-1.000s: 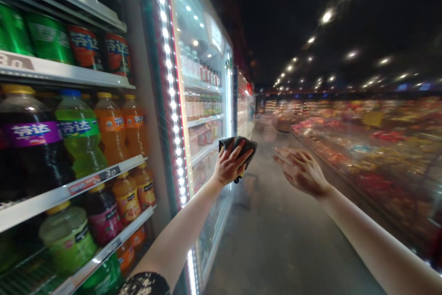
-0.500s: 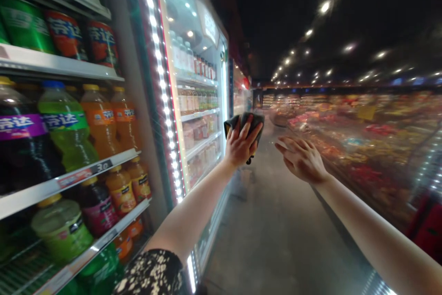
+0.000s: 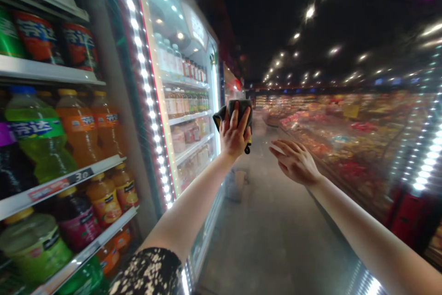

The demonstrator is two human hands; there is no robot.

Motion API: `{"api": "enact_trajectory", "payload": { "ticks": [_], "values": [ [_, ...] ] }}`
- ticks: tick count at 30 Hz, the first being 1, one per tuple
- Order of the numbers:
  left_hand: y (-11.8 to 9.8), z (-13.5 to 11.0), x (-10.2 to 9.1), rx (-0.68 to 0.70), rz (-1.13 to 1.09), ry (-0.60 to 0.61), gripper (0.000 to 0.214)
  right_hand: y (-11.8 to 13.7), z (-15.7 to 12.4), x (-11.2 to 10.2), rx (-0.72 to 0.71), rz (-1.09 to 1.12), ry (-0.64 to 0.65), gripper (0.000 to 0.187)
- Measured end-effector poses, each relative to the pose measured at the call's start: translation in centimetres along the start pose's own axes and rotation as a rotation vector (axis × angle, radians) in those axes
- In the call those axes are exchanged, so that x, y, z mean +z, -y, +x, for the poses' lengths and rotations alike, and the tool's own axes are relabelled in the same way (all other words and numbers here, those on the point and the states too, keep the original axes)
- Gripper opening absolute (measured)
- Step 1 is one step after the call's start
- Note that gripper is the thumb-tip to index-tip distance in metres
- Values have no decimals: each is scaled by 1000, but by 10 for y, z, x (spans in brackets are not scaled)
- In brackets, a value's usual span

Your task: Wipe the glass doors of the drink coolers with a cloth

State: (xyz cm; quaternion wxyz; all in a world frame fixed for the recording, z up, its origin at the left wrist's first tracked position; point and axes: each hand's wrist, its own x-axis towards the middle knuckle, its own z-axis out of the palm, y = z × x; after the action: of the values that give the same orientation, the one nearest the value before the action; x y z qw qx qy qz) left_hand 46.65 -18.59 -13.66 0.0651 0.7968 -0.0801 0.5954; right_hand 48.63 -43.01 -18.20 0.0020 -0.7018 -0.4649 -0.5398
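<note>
My left hand [image 3: 234, 135] is stretched out ahead with its fingers spread over a dark grey cloth [image 3: 241, 107]. Yellow shows at the cloth's edge, and a small black loop hangs below. The cloth looks pressed flat, apparently on a clear glass pane [image 3: 345, 184] that carries reflections of light strips. My right hand [image 3: 297, 161] is raised to the right of the cloth, fingers extended and holding nothing. Whether its fingertips touch the pane I cannot tell.
Close on the left, cooler shelves [image 3: 103, 168] hold soft drink bottles [image 3: 37, 134] and cans [image 3: 36, 37]. A lit drinks fridge [image 3: 186, 118] stands beyond. A grey aisle floor [image 3: 272, 235] runs ahead, with blurred display stands [image 3: 345, 134] on the right.
The view has turned slightly right, so the shelves and fridge sit further left. My left hand and the cloth have moved a little up. My right hand has barely moved.
</note>
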Motion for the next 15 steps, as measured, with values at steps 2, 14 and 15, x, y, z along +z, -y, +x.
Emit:
{"api": "enact_trajectory", "payload": {
  "ticks": [2, 14, 15],
  "values": [
    [3, -26, 1, 140, 14, 87, 63, 1, -4, 0, -4, 3, -5, 39],
    [0, 13, -8, -63, 27, -19, 64, -25, -21, -18, 63, -6, -7, 42],
    [-12, 20, -4, -63, 17, -25, 64, -26, -21, -18, 67, -6, -8, 42]
  ]
}}
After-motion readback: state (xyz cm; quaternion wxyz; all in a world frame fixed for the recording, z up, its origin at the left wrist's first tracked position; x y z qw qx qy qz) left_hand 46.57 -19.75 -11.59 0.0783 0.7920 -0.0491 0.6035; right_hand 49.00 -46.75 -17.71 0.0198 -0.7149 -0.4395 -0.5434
